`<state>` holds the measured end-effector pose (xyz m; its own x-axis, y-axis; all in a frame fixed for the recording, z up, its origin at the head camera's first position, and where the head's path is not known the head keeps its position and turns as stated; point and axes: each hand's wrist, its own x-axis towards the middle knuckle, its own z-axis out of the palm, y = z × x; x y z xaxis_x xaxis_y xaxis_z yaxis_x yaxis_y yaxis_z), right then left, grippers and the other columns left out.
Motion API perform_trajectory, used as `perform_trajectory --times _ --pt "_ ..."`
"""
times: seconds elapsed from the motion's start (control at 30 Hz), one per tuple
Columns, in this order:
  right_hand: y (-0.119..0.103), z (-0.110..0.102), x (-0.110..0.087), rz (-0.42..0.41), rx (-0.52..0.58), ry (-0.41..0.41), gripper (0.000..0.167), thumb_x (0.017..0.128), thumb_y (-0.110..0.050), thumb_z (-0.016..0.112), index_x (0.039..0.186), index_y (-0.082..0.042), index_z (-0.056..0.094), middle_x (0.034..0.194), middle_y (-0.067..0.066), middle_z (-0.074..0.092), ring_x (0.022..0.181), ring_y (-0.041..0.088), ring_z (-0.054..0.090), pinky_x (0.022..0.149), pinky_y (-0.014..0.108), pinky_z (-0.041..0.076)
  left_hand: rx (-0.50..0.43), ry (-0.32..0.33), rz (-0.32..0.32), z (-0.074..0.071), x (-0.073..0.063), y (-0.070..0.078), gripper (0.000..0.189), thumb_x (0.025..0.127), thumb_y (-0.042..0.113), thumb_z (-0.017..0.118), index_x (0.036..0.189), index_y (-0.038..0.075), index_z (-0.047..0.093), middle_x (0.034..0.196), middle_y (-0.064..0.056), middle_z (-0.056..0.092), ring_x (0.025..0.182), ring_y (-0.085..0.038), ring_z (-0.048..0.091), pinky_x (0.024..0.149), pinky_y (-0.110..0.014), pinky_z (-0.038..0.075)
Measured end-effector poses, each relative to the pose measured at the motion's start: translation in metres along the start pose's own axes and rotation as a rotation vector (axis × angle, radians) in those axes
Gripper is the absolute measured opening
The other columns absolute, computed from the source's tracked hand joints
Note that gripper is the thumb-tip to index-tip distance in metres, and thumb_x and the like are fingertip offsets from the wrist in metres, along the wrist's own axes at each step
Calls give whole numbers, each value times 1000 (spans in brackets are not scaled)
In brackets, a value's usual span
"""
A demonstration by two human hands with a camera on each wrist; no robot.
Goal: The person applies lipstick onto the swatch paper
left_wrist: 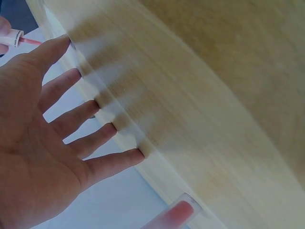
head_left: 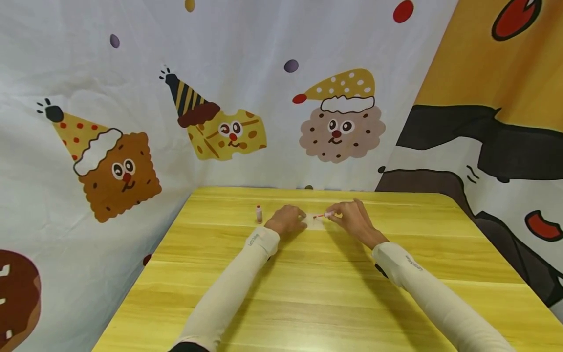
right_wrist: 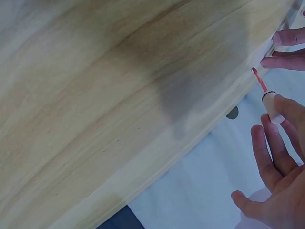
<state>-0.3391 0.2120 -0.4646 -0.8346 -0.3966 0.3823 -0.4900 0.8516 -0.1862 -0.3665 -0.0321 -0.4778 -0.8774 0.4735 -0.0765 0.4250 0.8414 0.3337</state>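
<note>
Pinched between the thumb and fingers of my right hand (head_left: 354, 220) is the pale cap of a lip gloss wand (right_wrist: 270, 107). Its thin red stem points left, the tip close over a small whitish sheet (head_left: 314, 225) on the table. My left hand (head_left: 287, 220) rests at the sheet's left side, fingers spread and fairly straight in the left wrist view, fingertips down at the tabletop. A lip gloss tube (head_left: 259, 215), pinkish with a red top end, stands upright to the left of that hand and shows partly in the left wrist view (left_wrist: 174, 215).
The wood-grain table (head_left: 303, 293) extends in front of both arms and to either side. Right behind its far edge hangs a white cloth (head_left: 272, 176) printed with cartoon biscuits and cheese.
</note>
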Motion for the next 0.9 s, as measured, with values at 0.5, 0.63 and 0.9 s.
perform_trajectory --times 0.5,0.63,0.9 --pt "-3 -3 -8 -32 -5 -36 15 92 -25 83 105 -19 85 89 -5 80 76 13 73 109 74 32 2 -11 -8 -2 -2 0 43 103 37 67 142 18 67 146 -2 62 137 -27 54 110 -44 46" --pt "-6 -6 -11 -32 2 -50 16 91 -25 83 105 -19 85 89 -5 80 77 12 73 110 74 31 7 -12 -8 -2 -1 -1 43 103 38 67 142 19 66 147 -2 61 138 -27 54 111 -44 46" --pt "-10 -10 -16 -22 -8 -69 15 93 -28 82 105 -20 85 88 -5 80 77 14 74 112 73 29 -10 -19 -4 -2 -1 0 43 103 36 68 142 19 66 147 -3 61 138 -28 53 110 -46 46"
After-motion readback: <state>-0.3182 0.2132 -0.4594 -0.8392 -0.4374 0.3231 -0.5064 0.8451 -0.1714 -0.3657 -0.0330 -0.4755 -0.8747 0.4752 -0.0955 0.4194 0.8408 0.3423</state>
